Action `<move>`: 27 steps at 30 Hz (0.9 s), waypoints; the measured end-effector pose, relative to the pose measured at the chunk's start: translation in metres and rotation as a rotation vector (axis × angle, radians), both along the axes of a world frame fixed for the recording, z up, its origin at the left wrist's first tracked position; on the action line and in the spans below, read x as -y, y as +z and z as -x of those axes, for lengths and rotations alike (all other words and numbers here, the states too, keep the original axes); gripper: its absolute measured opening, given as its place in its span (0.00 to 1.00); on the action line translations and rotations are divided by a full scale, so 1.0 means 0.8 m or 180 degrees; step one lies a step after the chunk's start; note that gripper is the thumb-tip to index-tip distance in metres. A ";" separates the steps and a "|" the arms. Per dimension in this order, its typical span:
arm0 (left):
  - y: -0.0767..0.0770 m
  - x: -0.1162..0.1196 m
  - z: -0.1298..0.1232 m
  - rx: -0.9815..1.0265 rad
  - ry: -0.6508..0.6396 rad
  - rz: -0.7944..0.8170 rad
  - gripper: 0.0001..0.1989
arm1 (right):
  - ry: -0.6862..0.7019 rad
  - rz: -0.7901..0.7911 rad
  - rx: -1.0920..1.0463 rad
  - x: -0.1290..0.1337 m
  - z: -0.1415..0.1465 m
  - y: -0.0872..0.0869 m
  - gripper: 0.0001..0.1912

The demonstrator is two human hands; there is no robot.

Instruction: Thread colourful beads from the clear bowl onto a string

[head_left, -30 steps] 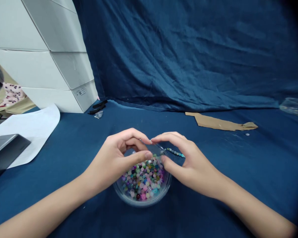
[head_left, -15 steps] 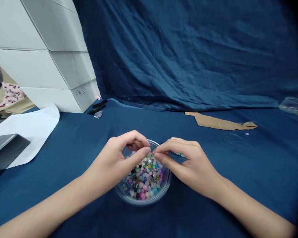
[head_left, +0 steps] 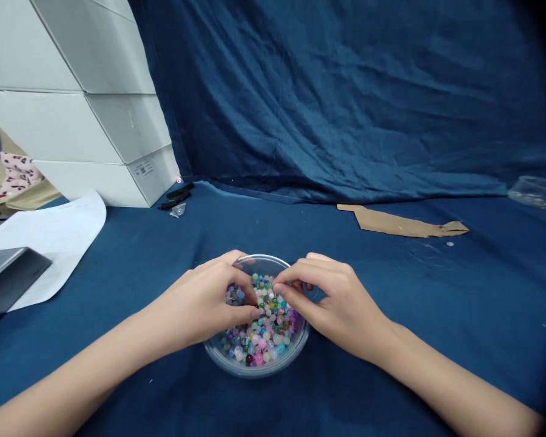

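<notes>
A round clear plastic bowl [head_left: 259, 370] holds many small beads [head_left: 266, 334] in pink, purple, green, white and blue. My left hand [head_left: 213, 300] reaches in over its left side, thumb and index fingertip closing on a small dark bead [head_left: 258, 308] among the others. Above the bowl's right rim is my right hand [head_left: 325, 291], its thumb and index finger pinched together and the other fingers curled. Whatever lies in that pinch is too small to make out.
White boxes [head_left: 95, 127] are stacked at the back left. Before them lie white paper [head_left: 77, 237], a dark box-shaped object [head_left: 13, 279] and black strips [head_left: 177, 197]. A torn cardboard strip [head_left: 395, 223] and a clear container [head_left: 537, 193] lie toward the back right, by the blue curtain [head_left: 323, 103].
My left hand has gone down from beside my right fingertips into the beads. My right hand keeps its pinch and has shifted slightly left. The turquoise beaded strand behind it no longer shows.
</notes>
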State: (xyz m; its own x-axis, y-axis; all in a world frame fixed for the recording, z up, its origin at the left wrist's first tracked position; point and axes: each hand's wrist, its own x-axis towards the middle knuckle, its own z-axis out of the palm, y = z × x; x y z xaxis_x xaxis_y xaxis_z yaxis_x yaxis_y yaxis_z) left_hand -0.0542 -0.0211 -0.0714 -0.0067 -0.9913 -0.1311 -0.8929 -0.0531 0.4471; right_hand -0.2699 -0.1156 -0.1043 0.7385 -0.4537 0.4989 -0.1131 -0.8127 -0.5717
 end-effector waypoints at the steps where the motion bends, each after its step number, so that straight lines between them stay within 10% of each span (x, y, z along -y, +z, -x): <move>1: 0.000 0.001 0.000 -0.0020 -0.0025 0.0021 0.05 | 0.0002 -0.0001 0.0001 0.000 0.000 0.000 0.04; 27: -0.010 0.013 0.003 -0.1540 -0.0865 0.2040 0.05 | -0.0108 -0.0076 0.1005 -0.010 0.003 0.009 0.05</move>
State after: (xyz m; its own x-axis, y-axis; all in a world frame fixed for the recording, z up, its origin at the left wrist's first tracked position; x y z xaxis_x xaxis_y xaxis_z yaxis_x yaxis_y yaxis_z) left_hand -0.0567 -0.0311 -0.0797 -0.1661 -0.8288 0.5344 -0.5405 0.5298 0.6536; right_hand -0.2724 -0.1075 -0.0975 0.5331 -0.4897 0.6899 0.0462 -0.7974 -0.6017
